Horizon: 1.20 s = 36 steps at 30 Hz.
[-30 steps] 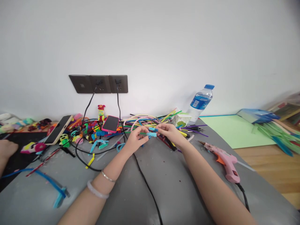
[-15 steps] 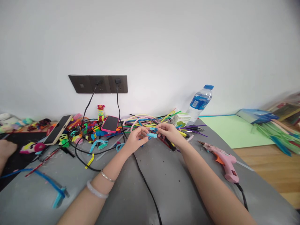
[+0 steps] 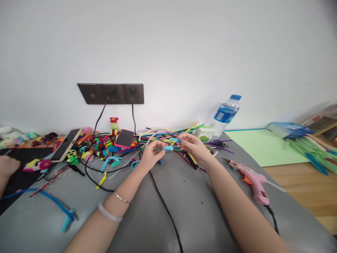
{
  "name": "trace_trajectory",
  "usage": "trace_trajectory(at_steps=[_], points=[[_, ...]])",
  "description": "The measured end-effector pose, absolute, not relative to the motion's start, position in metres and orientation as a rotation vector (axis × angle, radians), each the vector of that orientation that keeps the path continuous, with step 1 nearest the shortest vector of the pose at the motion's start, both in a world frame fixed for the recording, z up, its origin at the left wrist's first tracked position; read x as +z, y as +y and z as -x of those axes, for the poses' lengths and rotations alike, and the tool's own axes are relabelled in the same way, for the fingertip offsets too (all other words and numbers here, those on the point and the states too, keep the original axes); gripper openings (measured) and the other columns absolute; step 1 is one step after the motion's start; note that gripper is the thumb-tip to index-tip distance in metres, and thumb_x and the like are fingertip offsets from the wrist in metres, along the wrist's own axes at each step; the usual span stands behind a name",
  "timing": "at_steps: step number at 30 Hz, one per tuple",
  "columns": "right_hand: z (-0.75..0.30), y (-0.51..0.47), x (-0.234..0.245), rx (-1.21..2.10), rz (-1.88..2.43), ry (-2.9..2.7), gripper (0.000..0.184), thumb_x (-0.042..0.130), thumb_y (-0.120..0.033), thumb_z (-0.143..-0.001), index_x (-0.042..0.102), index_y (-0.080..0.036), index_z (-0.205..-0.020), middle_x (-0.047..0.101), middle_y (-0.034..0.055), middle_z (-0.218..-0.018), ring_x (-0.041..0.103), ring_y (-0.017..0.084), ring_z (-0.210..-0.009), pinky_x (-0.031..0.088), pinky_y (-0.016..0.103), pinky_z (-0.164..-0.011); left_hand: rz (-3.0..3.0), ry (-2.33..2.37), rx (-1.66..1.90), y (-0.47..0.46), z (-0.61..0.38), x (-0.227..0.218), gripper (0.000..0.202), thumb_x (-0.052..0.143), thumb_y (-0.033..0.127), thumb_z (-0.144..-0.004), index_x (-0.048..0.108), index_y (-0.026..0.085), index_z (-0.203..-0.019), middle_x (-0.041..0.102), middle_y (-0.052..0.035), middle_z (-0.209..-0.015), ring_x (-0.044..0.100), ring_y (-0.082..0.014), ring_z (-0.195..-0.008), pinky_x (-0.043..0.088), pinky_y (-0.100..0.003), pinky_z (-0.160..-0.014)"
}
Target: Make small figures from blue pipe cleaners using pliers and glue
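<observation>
In the head view, my left hand (image 3: 152, 155) pinches a short, light-blue folded pipe cleaner piece (image 3: 168, 148) between thumb and fingers. My right hand (image 3: 194, 147) is closed on a second light-blue pipe cleaner piece (image 3: 173, 139), held slightly higher and farther right. Dark blue shows at the fingertips of both hands; whether it is nail colour or part of the pieces I cannot tell. Both hands are raised over the grey table (image 3: 171, 196), in front of a bundle of coloured pipe cleaners (image 3: 160, 133). A small gap separates the two pieces.
A pink glue gun (image 3: 256, 184) lies at the right, near a water bottle (image 3: 225, 114) and a small box (image 3: 205, 133). Black cables (image 3: 164, 207) cross the table. Phones (image 3: 124, 138) and pipe cleaner figures (image 3: 72, 157) crowd the left. Another person's hand (image 3: 9, 167) rests at far left.
The light-blue pieces have tilted a little and shifted slightly up. My right hand has turned and moved a little up, its fingers more spread; my left hand has moved slightly left.
</observation>
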State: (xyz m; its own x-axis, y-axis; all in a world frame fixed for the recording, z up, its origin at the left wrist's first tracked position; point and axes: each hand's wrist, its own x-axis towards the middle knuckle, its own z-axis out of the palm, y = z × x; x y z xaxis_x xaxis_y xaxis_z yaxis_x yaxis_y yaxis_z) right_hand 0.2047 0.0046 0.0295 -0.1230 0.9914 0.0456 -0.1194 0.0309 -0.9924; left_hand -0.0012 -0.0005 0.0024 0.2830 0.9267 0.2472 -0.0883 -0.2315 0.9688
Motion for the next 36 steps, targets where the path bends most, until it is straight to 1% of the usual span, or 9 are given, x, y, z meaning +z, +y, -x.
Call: trace_trajectory(at_steps=[4, 8, 11, 13, 16, 19, 23, 30, 36], points=[[-0.206, 0.007, 0.027, 1.329, 1.056, -1.125, 0.04, 0.085, -0.045, -0.059, 0.069, -0.019, -0.084, 0.07, 0.0029, -0.074, 0.066, 0.014, -0.07, 0.055, 0.027, -0.068, -1.463, 0.851, 1.195, 0.0, 0.001, 0.003, 0.022, 0.072, 0.026, -0.07, 0.061, 0.016, -0.086, 0.066, -0.0083, -0.099, 0.061, -0.0175, -0.088, 0.049, -0.024, -0.065], [-0.205, 0.007, 0.027, 1.336, 1.045, -1.085, 0.042, 0.088, -0.046, -0.055, 0.069, -0.018, -0.08, 0.072, 0.0048, -0.075, 0.068, 0.016, -0.07, 0.055, 0.028, -0.068, -1.477, 0.873, 1.189, 0.0, 0.001, 0.003, 0.023, 0.072, 0.028, -0.07, 0.06, 0.016, -0.086, 0.062, -0.0059, -0.092, 0.06, -0.0159, -0.083, 0.047, -0.022, -0.062], [-0.205, 0.006, 0.027, 1.311, 1.068, -1.143, 0.041, 0.085, -0.048, -0.059, 0.067, -0.018, -0.08, 0.071, 0.0052, -0.074, 0.065, 0.015, -0.067, 0.051, 0.027, -0.063, -1.471, 0.873, 1.177, 0.0, 0.001, 0.003, 0.023, 0.071, 0.028, -0.07, 0.06, 0.016, -0.086, 0.06, -0.0038, -0.088, 0.058, -0.0142, -0.079, 0.047, -0.022, -0.061], [-0.204, 0.006, 0.027, 1.268, 1.077, -1.232, 0.038, 0.082, -0.049, -0.062, 0.067, -0.018, -0.079, 0.069, 0.0032, -0.072, 0.061, 0.014, -0.064, 0.047, 0.026, -0.06, -1.467, 0.871, 1.173, 0.0, 0.001, 0.003, 0.023, 0.071, 0.028, -0.07, 0.06, 0.016, -0.086, 0.06, -0.0031, -0.087, 0.058, -0.0135, -0.077, 0.047, -0.022, -0.061], [-0.2, 0.003, 0.028, 1.224, 1.043, -1.364, 0.034, 0.078, -0.049, -0.067, 0.066, -0.019, -0.078, 0.066, 0.0012, -0.076, 0.057, 0.013, -0.067, 0.046, 0.026, -0.065, -1.465, 0.862, 1.177, 0.001, 0.001, 0.003, 0.023, 0.071, 0.028, -0.07, 0.06, 0.017, -0.087, 0.06, -0.0029, -0.086, 0.058, -0.0132, -0.076, 0.048, -0.022, -0.062], [-0.194, -0.001, 0.032, 1.208, 1.049, -1.442, 0.034, 0.076, -0.051, -0.068, 0.065, -0.02, -0.076, 0.066, 0.0016, -0.081, 0.058, 0.016, -0.076, 0.047, 0.029, -0.073, -1.47, 0.858, 1.184, 0.001, 0.002, 0.003, 0.024, 0.072, 0.028, -0.069, 0.06, 0.017, -0.087, 0.061, -0.0032, -0.086, 0.058, -0.0135, -0.076, 0.048, -0.022, -0.062], [-0.19, -0.005, 0.037, 1.182, 1.088, -1.47, 0.038, 0.074, -0.057, -0.067, 0.063, -0.022, -0.076, 0.065, 0.0027, -0.084, 0.057, 0.019, -0.08, 0.046, 0.03, -0.074, -1.471, 0.868, 1.19, 0.0, 0.002, 0.003, 0.024, 0.073, 0.028, -0.069, 0.06, 0.017, -0.086, 0.061, -0.0033, -0.086, 0.058, -0.0136, -0.076, 0.048, -0.022, -0.061], [-0.189, -0.005, 0.037, 1.168, 1.082, -1.503, 0.036, 0.074, -0.053, -0.068, 0.063, -0.019, -0.073, 0.061, 0.0012, -0.076, 0.052, 0.016, -0.073, 0.041, 0.028, -0.07, -1.45, 0.865, 1.187, 0.0, 0.001, 0.004, 0.024, 0.072, 0.028, -0.068, 0.06, 0.016, -0.085, 0.06, -0.0032, -0.086, 0.057, -0.0135, -0.076, 0.047, -0.023, -0.062], [-0.19, -0.003, 0.034, 1.106, 1.101, -1.567, 0.032, 0.071, -0.049, -0.071, 0.064, -0.018, -0.075, 0.061, 0.0009, -0.076, 0.051, 0.015, -0.07, 0.04, 0.027, -0.066, -1.463, 0.874, 1.189, 0.001, 0.001, 0.003, 0.026, 0.073, 0.03, -0.069, 0.06, 0.017, -0.087, 0.061, -0.0037, -0.087, 0.058, -0.0142, -0.077, 0.047, -0.023, -0.063]])
